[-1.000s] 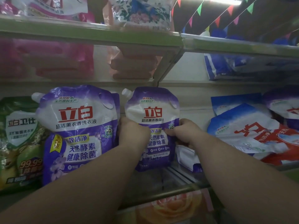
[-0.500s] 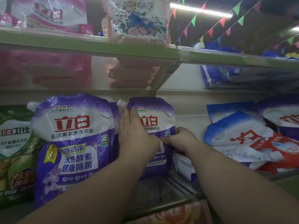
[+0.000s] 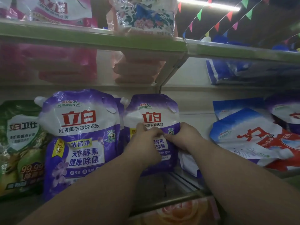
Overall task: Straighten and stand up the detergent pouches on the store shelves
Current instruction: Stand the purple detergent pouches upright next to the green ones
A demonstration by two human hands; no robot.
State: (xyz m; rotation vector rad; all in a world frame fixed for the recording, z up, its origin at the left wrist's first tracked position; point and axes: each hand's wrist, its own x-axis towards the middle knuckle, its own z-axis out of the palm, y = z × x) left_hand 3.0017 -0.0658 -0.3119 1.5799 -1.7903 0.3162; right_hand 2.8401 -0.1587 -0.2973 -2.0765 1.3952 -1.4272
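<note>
A small purple detergent pouch [image 3: 152,114] stands upright at the back of the middle shelf. My left hand [image 3: 146,140] lies against its front with fingers curled on the label. My right hand [image 3: 183,137] grips its right side, thumb on the front. A larger purple pouch [image 3: 79,135] stands upright just to the left, touching it. To the right, a blue-white-red pouch [image 3: 253,140] lies tilted on its side with its spout pointing right, on top of other fallen pouches. A green pouch [image 3: 21,143] stands at the far left.
The shelf's metal front rail [image 3: 170,203] runs below my forearms. A green-edged upper shelf [image 3: 97,41] carries pink and floral bags. More blue pouches [image 3: 227,72] lie on the right upper shelf. A white-blue pouch [image 3: 190,163] lies flat behind my right wrist.
My left hand slid down from the pouch's upper left to the middle of its front, close to my right hand. The small pouch stands a little straighter.
</note>
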